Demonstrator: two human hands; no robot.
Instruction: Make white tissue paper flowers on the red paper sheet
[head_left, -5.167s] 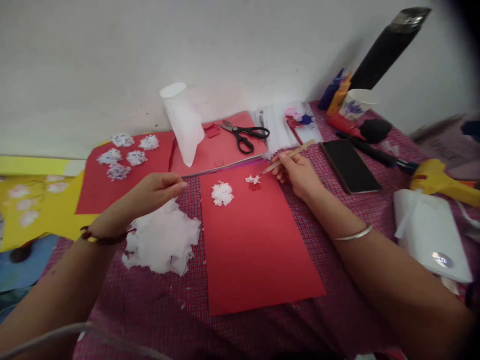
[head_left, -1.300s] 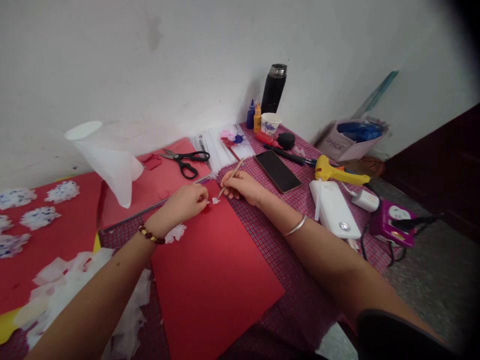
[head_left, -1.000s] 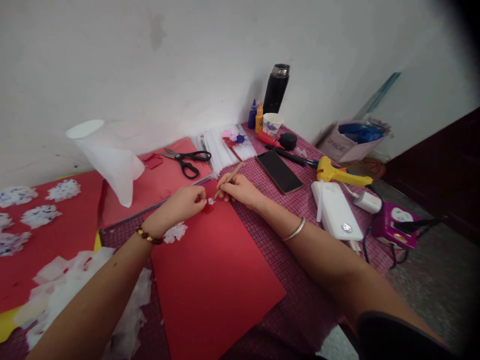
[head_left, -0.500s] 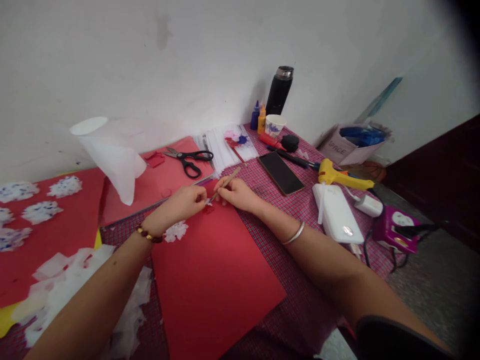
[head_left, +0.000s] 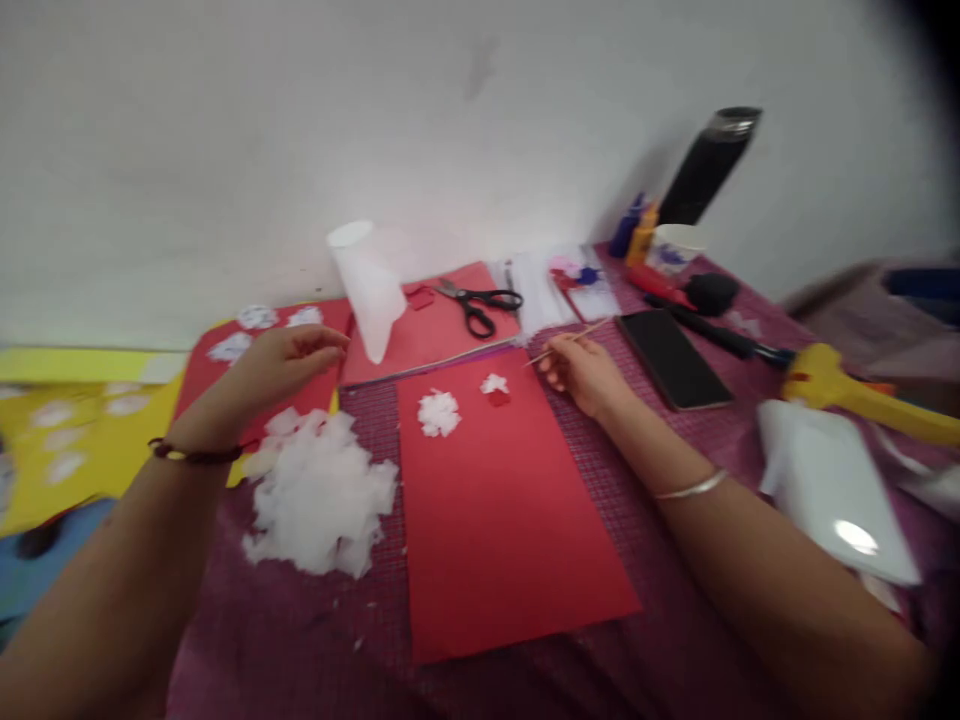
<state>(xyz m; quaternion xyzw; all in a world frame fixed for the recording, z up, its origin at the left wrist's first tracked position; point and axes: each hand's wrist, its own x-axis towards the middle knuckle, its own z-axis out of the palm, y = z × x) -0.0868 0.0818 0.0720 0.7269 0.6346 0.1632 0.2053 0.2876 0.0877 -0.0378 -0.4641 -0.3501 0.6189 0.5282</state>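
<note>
The landmark is the bare-fronted red sheet [head_left: 510, 520], lying flat on a checked tablecloth [head_left: 379, 425]. The right hand [head_left: 589, 378] is at the sheet's far right corner, thumb and fingers pinching 1 thin stick [head_left: 538, 358]. The stick is tilted, its lower tip at the sheet's right edge, near but apart from the smaller white cluster [head_left: 494, 383]. That cluster is on the far part of the sheet, just beside a red patch [head_left: 499, 399]. The larger white cluster [head_left: 439, 413] is at the sheet's far left corner.

The left hand [head_left: 281, 365] is well left of the sheet, fingers partly bent, nothing visible in it; owing to blur, I cannot tell whether thumb and fingertips meet. Nearer the sheet, just left of its edge, is a pile of white paper pieces [head_left: 322, 500].

Beyond the sheet: 1 white paper cone [head_left: 367, 290] and 1 pair of black-handled scissors [head_left: 480, 298]. Right of it: 1 dark phone [head_left: 675, 360], lying flat.
</note>
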